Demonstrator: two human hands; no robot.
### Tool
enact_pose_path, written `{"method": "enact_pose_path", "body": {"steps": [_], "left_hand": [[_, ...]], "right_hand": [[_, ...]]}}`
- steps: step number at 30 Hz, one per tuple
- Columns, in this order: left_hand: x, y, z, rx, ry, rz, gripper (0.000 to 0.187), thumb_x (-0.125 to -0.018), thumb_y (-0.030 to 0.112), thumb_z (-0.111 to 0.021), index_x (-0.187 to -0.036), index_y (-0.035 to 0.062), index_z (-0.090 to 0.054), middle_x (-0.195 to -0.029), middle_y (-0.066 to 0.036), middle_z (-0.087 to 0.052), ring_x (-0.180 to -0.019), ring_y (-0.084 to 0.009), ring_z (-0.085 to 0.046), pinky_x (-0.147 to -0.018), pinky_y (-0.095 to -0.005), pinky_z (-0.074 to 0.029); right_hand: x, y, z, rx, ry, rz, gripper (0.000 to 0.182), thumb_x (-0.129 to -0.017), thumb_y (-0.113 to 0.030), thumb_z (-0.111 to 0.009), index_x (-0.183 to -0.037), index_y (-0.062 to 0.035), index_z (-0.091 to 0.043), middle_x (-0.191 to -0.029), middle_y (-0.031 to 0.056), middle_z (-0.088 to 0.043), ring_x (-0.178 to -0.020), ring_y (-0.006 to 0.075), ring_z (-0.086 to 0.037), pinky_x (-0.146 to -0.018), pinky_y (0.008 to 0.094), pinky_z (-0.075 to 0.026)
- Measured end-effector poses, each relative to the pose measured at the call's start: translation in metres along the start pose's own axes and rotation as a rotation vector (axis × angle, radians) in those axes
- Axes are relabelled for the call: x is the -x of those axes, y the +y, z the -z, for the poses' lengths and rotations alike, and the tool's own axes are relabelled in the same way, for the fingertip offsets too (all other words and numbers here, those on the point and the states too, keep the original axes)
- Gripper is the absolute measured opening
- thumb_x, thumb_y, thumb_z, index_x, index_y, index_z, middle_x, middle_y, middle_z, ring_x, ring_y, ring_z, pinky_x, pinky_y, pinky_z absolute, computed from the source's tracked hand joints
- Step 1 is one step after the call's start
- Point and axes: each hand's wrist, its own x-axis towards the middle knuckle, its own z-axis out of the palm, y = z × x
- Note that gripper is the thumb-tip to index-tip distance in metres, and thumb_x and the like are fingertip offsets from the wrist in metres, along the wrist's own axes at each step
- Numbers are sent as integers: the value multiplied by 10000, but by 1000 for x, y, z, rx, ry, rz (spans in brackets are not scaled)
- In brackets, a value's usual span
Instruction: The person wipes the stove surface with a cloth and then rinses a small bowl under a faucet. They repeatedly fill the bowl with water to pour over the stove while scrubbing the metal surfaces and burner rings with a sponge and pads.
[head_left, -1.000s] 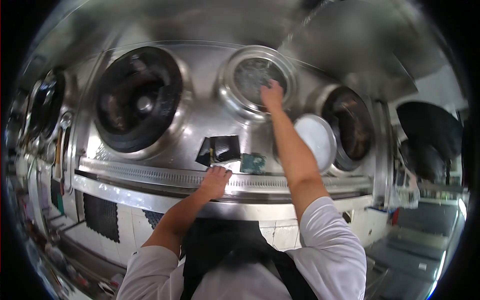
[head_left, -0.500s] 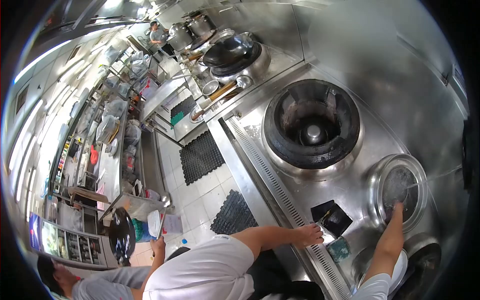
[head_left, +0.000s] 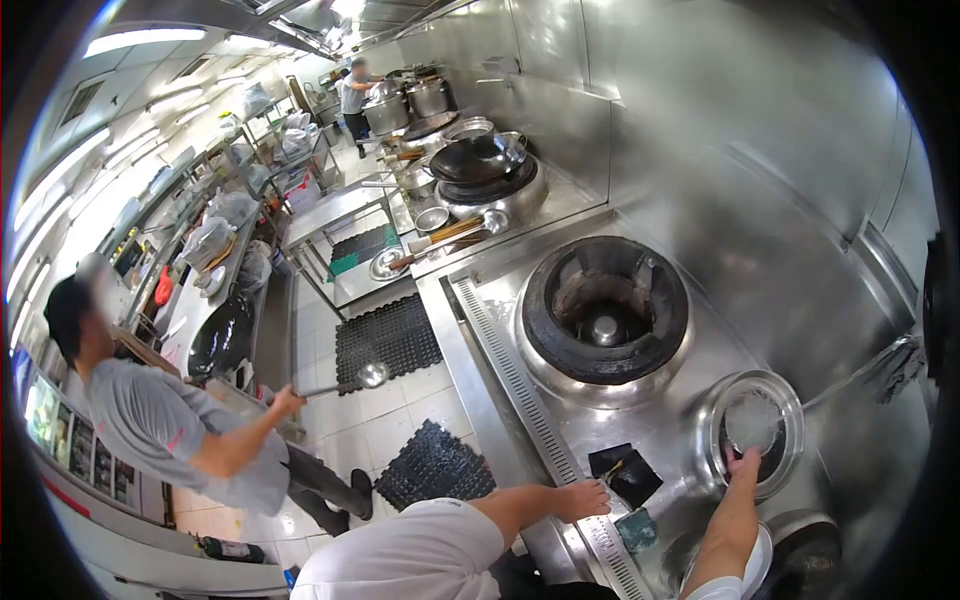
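My left hand (head_left: 583,501) lies on the front edge of the steel cooking range (head_left: 480,390), beside the slotted drain strip (head_left: 520,385). Its fingers are stretched out and hold nothing. Close by are black square pads (head_left: 634,481) and a green scouring pad (head_left: 636,530). My right hand (head_left: 741,468) reaches over the near rim of a round steel basin (head_left: 792,420) with cloudy, foamy water (head_left: 752,422). Its fingers look closed around something dark at the water, which I cannot make out. A thin stream enters the basin from the right.
An open wok burner (head_left: 605,330) stands left of the basin. A white bowl (head_left: 757,565) and dark pan (head_left: 805,560) lie near my right arm. To the left, a co-worker (head_left: 190,420) holds a ladle (head_left: 372,376) and wok (head_left: 222,335); another person (head_left: 357,95) stands far back.
The view has tilted up and shifted. The co-worker has turned and stands upright, the ladle now out over the aisle. My right hand has come up slightly toward the basin's near rim; my left stays put.
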Motion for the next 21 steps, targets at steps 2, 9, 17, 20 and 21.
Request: {"method": "enact_pose_path", "body": {"steps": [2,9,17,20,21], "left_hand": [[-3,2,-9,23,11,32,438,-793,180,-684,-1199,119,-534,-1160,-94,-526,-1145,-275,-505,-944,-422,-398],[-9,2,-21,-42,-29,88,402,-839,201,-649,-1227,140,-563,-1183,-113,-566,-1155,-303,-539,-952,-459,-417],[0,-23,-53,255,64,-2,636,-780,283,-772,-1339,76,-551,-1369,-178,-563,-1300,-365,-498,-1130,-565,-320],[2,0,6,75,-130,45,646,-752,279,-795,-1316,96,-537,-1332,-156,-553,-1257,-384,-504,-1002,-541,-412],[-5,-1,0,94,-143,47,624,-751,225,-767,-1315,94,-534,-1332,-161,-548,-1258,-376,-504,-999,-537,-416]], "right_hand": [[-17,7,17,697,-63,497,389,-915,-266,-622,-1175,14,-549,-1204,203,-602,-1044,375,-605,-897,561,-564],[106,5,-6,1266,-196,1134,436,-794,-393,-819,-865,30,-738,-866,214,-722,-799,340,-698,-809,421,-550],[255,39,17,1531,-94,1182,456,-843,-416,-776,-775,13,-639,-754,137,-623,-708,296,-587,-730,424,-533],[299,75,26,-173,-254,151,273,-841,3,-560,-1101,69,-510,-1116,215,-531,-957,382,-593,-833,630,-604],[326,78,19,-179,-111,101,381,-805,79,-492,-1184,90,-456,-1196,242,-492,-1034,427,-588,-841,675,-597]]}}
